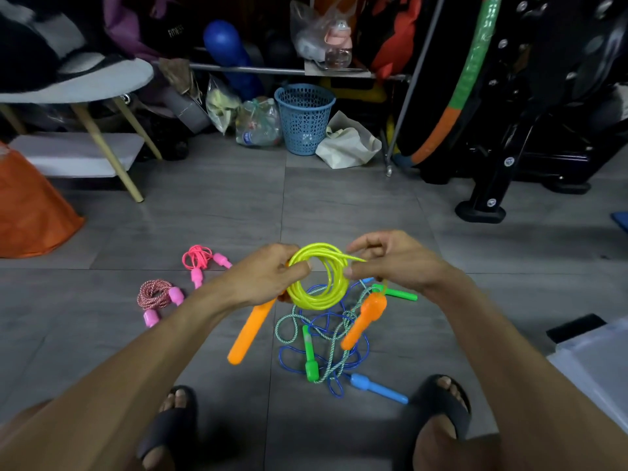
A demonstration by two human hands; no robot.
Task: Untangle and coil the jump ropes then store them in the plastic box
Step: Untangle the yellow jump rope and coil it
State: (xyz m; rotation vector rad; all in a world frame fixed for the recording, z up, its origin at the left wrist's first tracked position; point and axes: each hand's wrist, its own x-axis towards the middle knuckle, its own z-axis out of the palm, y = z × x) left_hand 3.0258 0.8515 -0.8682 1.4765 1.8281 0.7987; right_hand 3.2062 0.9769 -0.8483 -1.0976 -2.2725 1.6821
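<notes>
Both your hands, left [268, 277] and right [390, 263], pinch the nearly coiled yellow rope [317, 280]; two pink ropes [159, 295] lie coiled, the blue-green tangle [326, 341] waits, nothing boxed.

— How many jump ropes do you count?

— Five. One yellow rope [317, 282] coiled, up in the two hands, with two orange handles [251, 331]. On the floor to the left, two coiled already: a pink rope [197, 258] and a red-and-white rope [154, 294], two pink handles each.

— And the tangle near the feet?

— Two more, a blue rope [323, 360] and a green-and-white rope [334, 346]. Two green handles [310, 358]; of the blue handles [379, 389] I see one clearly.

— Baskets?

— One blue basket [304, 119], far back.
</notes>
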